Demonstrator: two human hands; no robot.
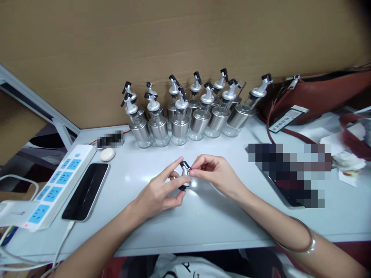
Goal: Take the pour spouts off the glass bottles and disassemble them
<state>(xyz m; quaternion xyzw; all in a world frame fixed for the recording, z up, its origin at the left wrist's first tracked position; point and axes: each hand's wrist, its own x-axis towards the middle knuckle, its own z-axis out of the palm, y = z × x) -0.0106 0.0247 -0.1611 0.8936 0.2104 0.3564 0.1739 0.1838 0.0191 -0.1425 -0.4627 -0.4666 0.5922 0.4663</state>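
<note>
Between my hands, above the middle of the table, is a silver and black pourer spout (pixel 186 178) with a black flip cap. My left hand (pixel 162 189) grips it with fingers and thumb around its body. My right hand (pixel 210 170) pinches at the upper part of the spout, by the cap; whether a small piece sits between those fingertips is hidden. Behind them stand several glass oil bottles (pixel 180 125) with steel sleeves, each topped with a similar spout.
On the left lie a white power strip (pixel 55 185), a phone (pixel 87 191) on a charging cable and a round white case (pixel 107 154). A brown handbag (pixel 324 92) stands at the back right. Near it are a blurred-out device (pixel 286 185) and crumpled paper (pixel 349 164). Cardboard (pixel 185 34) closes off the back.
</note>
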